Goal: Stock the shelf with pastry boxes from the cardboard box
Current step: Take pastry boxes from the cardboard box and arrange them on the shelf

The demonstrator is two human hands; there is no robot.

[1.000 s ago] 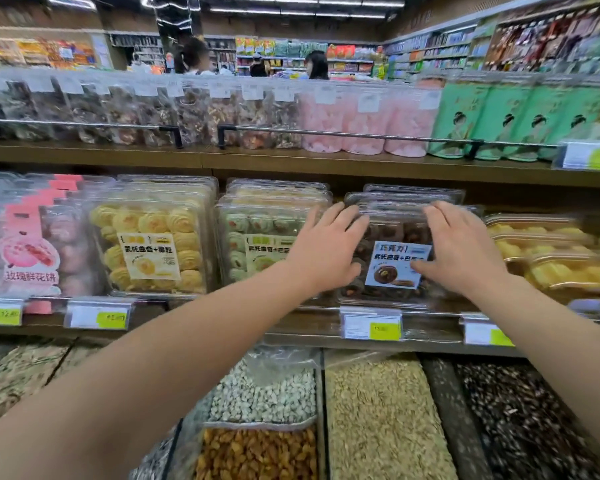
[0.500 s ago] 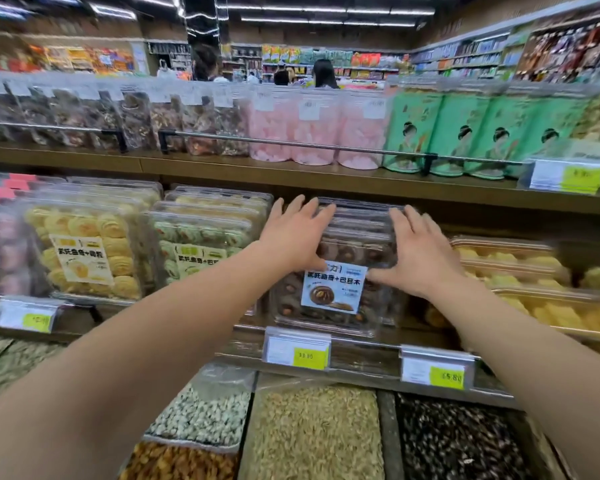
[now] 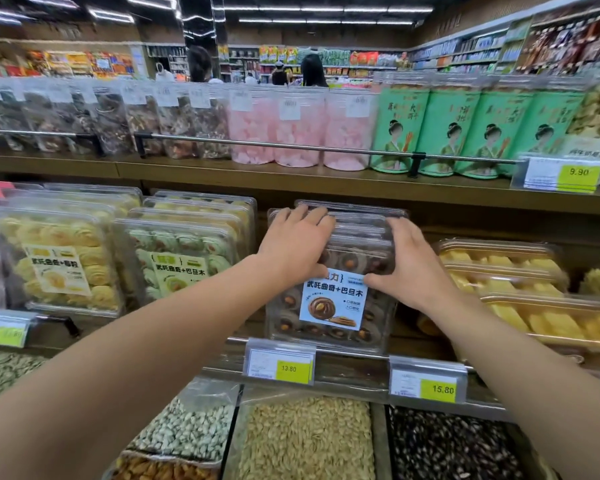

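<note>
Both hands, left hand (image 3: 293, 245), right hand (image 3: 411, 268), fingers flat against chocolate pastry box (image 3: 329, 306)

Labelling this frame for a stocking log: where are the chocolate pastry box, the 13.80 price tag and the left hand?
chocolate pastry box (image 3: 331, 303): head view, its blue label.
13.80 price tag (image 3: 292, 369): head view, its yellow patch.
left hand (image 3: 293, 245): head view, back of hand.

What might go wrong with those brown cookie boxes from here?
The front clear plastic box of brown cookies stands on edge behind only a low metal rail; released carelessly by the left hand and right hand, it might tip forward onto the loose pale seeds below.
</note>
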